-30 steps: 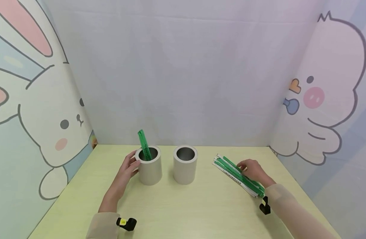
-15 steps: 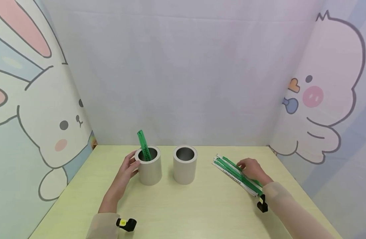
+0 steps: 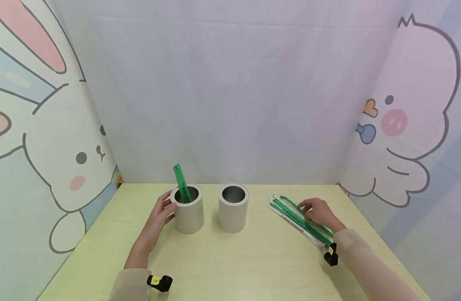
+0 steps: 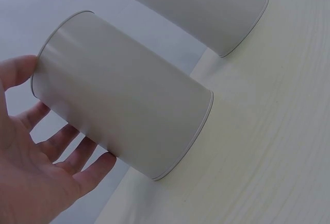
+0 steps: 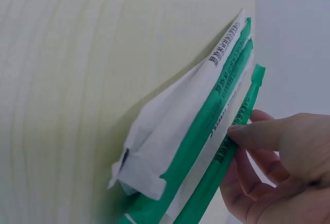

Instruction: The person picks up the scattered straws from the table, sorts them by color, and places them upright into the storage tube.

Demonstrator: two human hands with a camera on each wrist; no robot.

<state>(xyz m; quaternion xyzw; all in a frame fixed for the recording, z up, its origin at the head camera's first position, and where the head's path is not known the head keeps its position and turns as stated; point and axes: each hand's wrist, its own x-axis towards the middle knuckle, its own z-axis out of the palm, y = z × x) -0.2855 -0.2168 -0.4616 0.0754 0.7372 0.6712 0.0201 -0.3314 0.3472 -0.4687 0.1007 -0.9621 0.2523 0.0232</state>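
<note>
My left hand (image 3: 155,223) holds the side of a light grey cylindrical cup (image 3: 190,219), thumb at its rim and fingers along the wall, as the left wrist view also shows. Out of that cup leans a green wrapped straw (image 3: 180,177). At the right, my right hand (image 3: 318,212) pinches a green wrapped straw (image 5: 205,185) between thumb and fingers, at the edge of a pile. Green and white wrapped straws (image 5: 170,131) with dark print make up this pile, lying slantwise on the table.
A second grey cup (image 3: 232,219), with no straw showing above its rim, stands upright just right of the first. The pale wooden table (image 3: 230,267) ends at a plain curtain (image 3: 230,96) behind. Cartoon-printed panels (image 3: 415,125) flank both sides.
My right hand stays at the straw pile with only a slight shift, and the straws under it move a little. The left hand and both cups keep their places.
</note>
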